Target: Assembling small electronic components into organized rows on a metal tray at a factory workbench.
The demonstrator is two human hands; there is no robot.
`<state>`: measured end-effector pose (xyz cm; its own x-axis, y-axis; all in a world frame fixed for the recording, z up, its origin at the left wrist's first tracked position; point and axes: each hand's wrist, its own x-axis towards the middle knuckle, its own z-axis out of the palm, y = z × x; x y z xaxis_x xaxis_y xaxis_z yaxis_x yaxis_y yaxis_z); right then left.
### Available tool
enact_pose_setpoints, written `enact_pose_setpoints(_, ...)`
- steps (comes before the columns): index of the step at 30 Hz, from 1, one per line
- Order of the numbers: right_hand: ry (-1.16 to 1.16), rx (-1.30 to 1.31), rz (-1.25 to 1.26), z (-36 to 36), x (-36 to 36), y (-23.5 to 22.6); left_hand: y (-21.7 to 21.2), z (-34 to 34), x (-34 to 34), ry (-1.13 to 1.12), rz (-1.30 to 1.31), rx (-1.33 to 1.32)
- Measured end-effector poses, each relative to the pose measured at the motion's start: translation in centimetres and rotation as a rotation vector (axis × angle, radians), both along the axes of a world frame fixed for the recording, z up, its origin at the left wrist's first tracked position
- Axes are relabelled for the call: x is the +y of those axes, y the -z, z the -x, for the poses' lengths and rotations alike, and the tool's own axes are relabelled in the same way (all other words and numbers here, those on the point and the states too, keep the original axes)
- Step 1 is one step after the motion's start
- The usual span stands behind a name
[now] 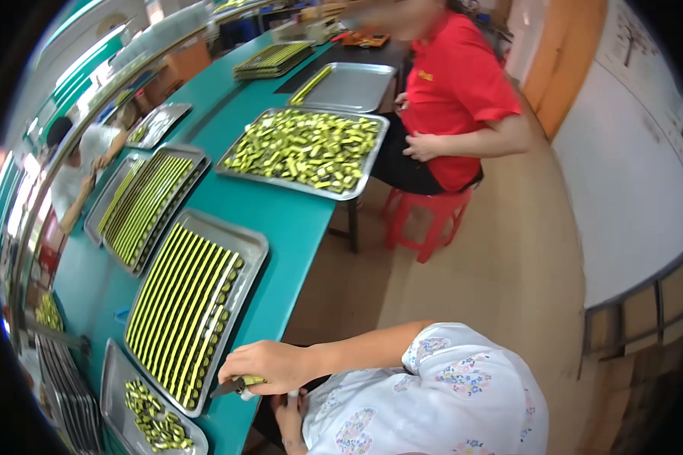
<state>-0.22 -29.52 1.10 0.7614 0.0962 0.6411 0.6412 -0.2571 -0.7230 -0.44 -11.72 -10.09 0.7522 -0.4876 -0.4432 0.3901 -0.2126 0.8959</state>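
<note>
My right hand (275, 364) is closed at the table's near edge, palm down. A dark pointed tool, blade-like in shape, (225, 387) sticks out of its fingers, and a yellow-green piece (253, 379) shows under them. Lower down, in my lap, is my left hand (289, 417), with curled fingers and a white cover on one fingertip; what it holds, if anything, is hidden. Beside my right hand lies a metal tray (252, 244) with long rows of small yellow-and-black pieces. Nearer, another tray (111, 379) holds a loose heap of such pieces (155, 415).
A large tray (231, 168) of loose pieces stands farther along the green table (300, 246). Behind it are a mostly bare tray (357, 85) and stacked trays (273, 61). A co-worker in red (463, 98) sits on a red stool (430, 220). Another person (91, 148) works across the table.
</note>
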Motion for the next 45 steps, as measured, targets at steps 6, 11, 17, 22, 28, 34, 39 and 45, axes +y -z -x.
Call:
enact_pose_setpoints(6,0.136,-0.081,0.255,-2.5,2.3,1.5,12.2,4.2,13.0,0.038,-0.373,-0.306)
enact_pose_setpoints(11,0.021,0.014,0.361,-3.7,3.4,0.8,8.1,5.6,6.9,-0.328,-0.484,-0.125)
enact_pose_setpoints(17,0.059,-0.029,0.574,-4.8,5.6,1.6,6.8,2.6,4.3,-0.429,-0.477,-0.060)
enact_pose_setpoints(22,0.123,-0.119,0.442,-4.9,5.7,2.4,12.4,6.2,21.3,-0.076,-0.245,-0.062)
enact_pose_setpoints(28,0.238,-0.236,0.402,-4.3,5.9,4.0,18.7,-0.1,23.9,0.338,-0.063,-0.065)
enact_pose_setpoints(34,0.186,-0.318,0.182,-3.4,4.5,3.1,8.7,-5.0,1.6,0.358,-0.080,-0.119)
enact_pose_setpoints(39,0.228,-0.288,0.047,3.8,-1.2,3.5,7.1,-5.7,3.0,0.359,-0.087,-0.160)
enact_pose_setpoints(45,0.924,0.420,0.040,16.5,-9.1,18.8,4.0,-2.4,-1.6,0.378,-0.109,-0.254)
